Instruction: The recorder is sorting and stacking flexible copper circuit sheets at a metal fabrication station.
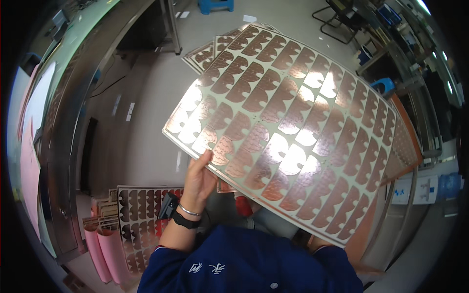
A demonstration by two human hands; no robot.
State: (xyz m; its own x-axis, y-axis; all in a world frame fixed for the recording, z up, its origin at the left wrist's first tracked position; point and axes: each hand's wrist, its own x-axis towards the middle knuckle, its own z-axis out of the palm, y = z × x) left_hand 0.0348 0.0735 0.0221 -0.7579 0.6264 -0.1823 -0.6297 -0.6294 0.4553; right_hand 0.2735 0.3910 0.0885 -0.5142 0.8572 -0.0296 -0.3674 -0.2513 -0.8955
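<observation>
A large flat circuit board panel (264, 117) is raised and tilted in front of me. Rows of shiny copper-coloured, notched shapes cover its pale green face, and bright glare lies across its middle. My left hand (199, 181) grips the near-left edge, thumb on top and fingers underneath. A dark band and a silver bangle circle that wrist. Only a bit of my right forearm (320, 242) shows below the panel's near-right corner; the right hand itself is hidden behind the panel. Beyond the far-left edge, similar panels (200, 56) stick out.
At lower left, more copper-patterned panels (139, 205) stand by pink rolled sheets (110, 249). A long metal-edged bench (63, 195) runs along the left. An orange-brown board (408, 132) leans at right. A blue stool (216, 6) and a black chair (337, 19) are farther off.
</observation>
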